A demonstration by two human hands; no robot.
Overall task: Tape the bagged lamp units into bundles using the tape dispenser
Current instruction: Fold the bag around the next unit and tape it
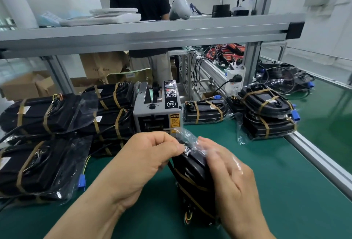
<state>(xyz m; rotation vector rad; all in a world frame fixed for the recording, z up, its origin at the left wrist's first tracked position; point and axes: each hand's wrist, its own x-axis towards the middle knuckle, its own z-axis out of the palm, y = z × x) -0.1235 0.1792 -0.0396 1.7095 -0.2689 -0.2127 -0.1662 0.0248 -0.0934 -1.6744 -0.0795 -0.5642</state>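
I record the bagged lamp unit [192, 176] standing on end on the green table [285, 191], close to its near edge and crossed by brown tape bands. The left grip [146, 162] pinches the loose clear plastic at the unit's top between thumb and forefinger. The right grip [230, 179] is curled over the top and right side, its fingers partly under the plastic. The tape dispenser [158, 109] sits just behind the unit, toward the far edge. I note taped bundles [47, 116] stacked at the left edge and further bundles [266, 113] by the right edge.
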